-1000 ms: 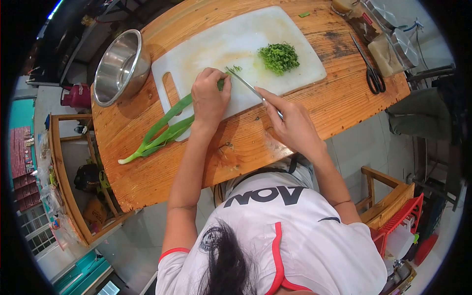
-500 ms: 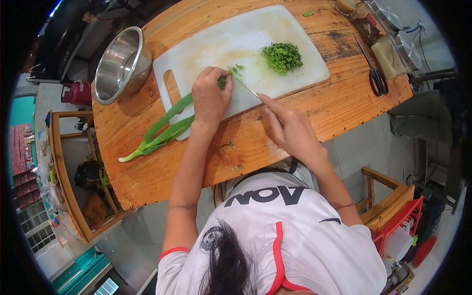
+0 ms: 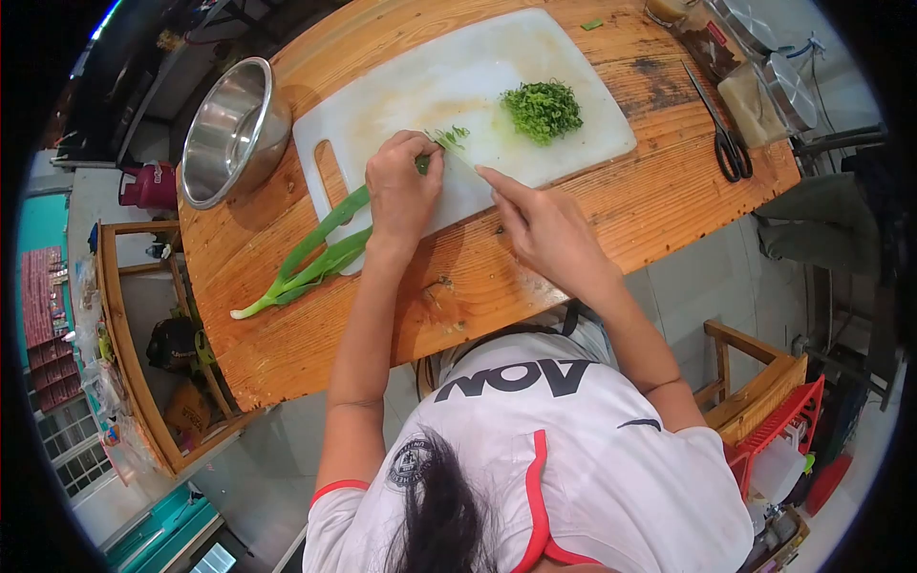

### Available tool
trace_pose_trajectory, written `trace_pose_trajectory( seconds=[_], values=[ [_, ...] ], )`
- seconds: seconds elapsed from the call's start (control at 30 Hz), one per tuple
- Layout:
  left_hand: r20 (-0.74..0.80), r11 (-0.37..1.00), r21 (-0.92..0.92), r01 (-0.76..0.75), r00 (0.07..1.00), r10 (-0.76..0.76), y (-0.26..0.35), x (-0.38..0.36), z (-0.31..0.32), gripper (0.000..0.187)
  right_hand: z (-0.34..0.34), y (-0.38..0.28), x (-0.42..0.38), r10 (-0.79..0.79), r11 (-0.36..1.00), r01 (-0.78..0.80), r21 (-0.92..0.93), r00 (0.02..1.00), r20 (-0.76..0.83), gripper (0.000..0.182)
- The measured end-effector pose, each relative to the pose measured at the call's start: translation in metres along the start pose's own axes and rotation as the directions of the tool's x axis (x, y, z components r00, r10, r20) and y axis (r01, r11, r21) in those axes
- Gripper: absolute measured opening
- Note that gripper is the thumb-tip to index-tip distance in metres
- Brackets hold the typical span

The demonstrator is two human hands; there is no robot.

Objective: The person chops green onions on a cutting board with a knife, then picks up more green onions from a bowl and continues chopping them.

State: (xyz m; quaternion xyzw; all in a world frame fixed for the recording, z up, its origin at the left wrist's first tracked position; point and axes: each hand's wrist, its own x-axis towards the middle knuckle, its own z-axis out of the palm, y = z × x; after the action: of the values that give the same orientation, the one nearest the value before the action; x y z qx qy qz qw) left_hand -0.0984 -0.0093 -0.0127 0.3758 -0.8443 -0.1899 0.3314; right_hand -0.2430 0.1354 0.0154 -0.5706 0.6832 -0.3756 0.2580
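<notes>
My left hand [image 3: 405, 186] is closed around the leafy end of a green onion [image 3: 320, 232], pressing it to the white cutting board [image 3: 401, 86]. The stalk's pale root end reaches past the board onto the wooden table. In my right hand [image 3: 549, 224] is a knife [image 3: 462, 164], its handle hidden in my fingers and its thin blade pointing at the leaves beside my left fingertips. A few cut slivers [image 3: 451, 136] lie by the blade. A heap of finely chopped green onion [image 3: 543, 111] sits on the board's right part.
A steel bowl [image 3: 237, 134] stands left of the board on the wooden table [image 3: 669, 181]. Black-handled scissors [image 3: 731, 153] lie at the right, near lidded jars [image 3: 755, 105]. A green scrap [image 3: 592, 24] lies beyond the board. A wooden stool [image 3: 755, 368] stands at lower right.
Both hands have shifted slightly left, the right hand with the knife too. The cut slivers by the blade lie a little further left. My left hand still grips the green onion.
</notes>
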Motion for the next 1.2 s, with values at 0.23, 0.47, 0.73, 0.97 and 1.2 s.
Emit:
trace_pose_trajectory(
  seconds=[0.23, 0.47, 0.73, 0.97, 1.2],
  values=[
    [0.030, 0.982, 0.188, 0.029, 0.999, -0.035, 0.001, 0.002, -0.004, 0.012, 0.002, 0.001, -0.009, 0.005, 1.000, -0.005, -0.014, 1.000, -0.007, 0.034],
    [0.111, 0.968, 0.176, 0.176, 0.974, -0.197, 0.001, 0.009, -0.010, 0.017, -0.006, -0.004, -0.003, 0.033, 0.999, -0.033, 0.008, 0.999, 0.007, 0.033],
    [0.151, 0.975, 0.100, 0.197, 0.966, -0.211, -0.009, 0.012, -0.015, 0.018, -0.010, 0.011, -0.001, 0.027, 0.997, -0.019, 0.075, 0.994, -0.107, 0.029],
    [0.143, 0.986, 0.135, 0.098, 0.983, -0.118, -0.007, 0.016, -0.015, 0.017, -0.014, 0.017, -0.009, -0.002, 0.995, 0.017, 0.103, 0.989, -0.151, 0.030],
    [0.099, 0.991, 0.044, 0.125, 0.987, -0.129, -0.004, 0.015, -0.020, 0.014, -0.028, 0.008, -0.016, 0.069, 0.996, -0.076, -0.042, 0.986, -0.154, 0.028]
  ],
)
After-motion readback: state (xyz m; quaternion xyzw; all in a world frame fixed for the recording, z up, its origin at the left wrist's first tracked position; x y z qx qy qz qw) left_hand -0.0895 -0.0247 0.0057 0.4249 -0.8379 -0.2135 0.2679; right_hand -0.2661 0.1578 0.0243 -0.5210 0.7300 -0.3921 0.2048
